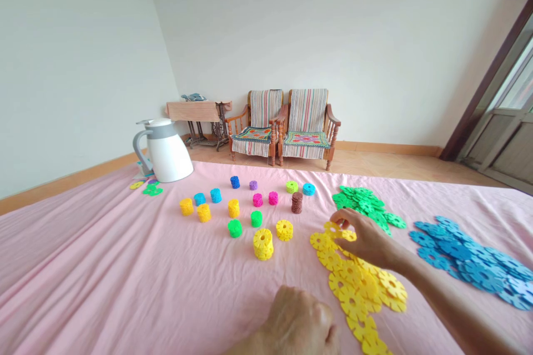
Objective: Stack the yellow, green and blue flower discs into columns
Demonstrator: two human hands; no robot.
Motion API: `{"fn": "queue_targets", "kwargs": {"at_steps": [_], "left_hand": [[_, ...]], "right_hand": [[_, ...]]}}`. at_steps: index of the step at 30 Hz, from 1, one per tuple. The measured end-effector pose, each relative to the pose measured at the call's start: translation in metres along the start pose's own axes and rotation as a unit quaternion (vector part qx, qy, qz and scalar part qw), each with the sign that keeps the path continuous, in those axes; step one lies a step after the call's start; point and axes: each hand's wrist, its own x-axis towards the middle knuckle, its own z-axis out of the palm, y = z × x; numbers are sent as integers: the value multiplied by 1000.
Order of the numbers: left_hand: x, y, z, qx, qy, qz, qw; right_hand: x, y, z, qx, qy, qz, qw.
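Note:
My right hand (361, 237) reaches over the far end of a spread of flat yellow snowflake discs (360, 288) on the pink cloth. Its fingers are pinched on a yellow disc (333, 227) at the pile's top edge. My left hand (300, 323) rests low on the cloth as a loose fist, just left of the yellow spread; nothing shows in it. A thick stack of yellow discs (263, 243) stands left of my right hand, with a shorter yellow stack (284, 229) beside it.
Small stacks in yellow, blue, green, pink, purple and brown (296, 202) dot the pink cloth (104, 266). A green disc pile (366, 205) and a blue disc pile (466, 258) lie right. A white jug (166, 150) stands far left. Two wooden chairs (283, 127) stand behind.

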Motion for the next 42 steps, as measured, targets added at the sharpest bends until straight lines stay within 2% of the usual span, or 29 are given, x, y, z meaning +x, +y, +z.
{"fn": "queue_targets", "kwargs": {"at_steps": [6, 12, 22, 28, 32, 37, 42], "left_hand": [[-2, 3, -11, 0, -35, 5, 999], [-2, 12, -27, 54, -164, 2, 985], [1, 9, -24, 64, -167, 14, 984], [-2, 12, -30, 55, -166, 16, 985], [-2, 11, -31, 56, -160, 16, 985], [-2, 11, -33, 56, -166, 8, 985], [-3, 12, -33, 54, -163, 11, 985]], "right_hand": [[24, -37, 26, 58, 18, -9, 998], [47, -58, 53, 110, 23, 9, 994], [55, -62, 67, 104, 14, -12, 994], [51, -61, 64, 108, 21, -19, 994], [46, -52, 48, 93, 33, -15, 995], [30, -29, 25, 34, -28, -17, 999], [12, -16, 17, -15, -77, -35, 996]]}}
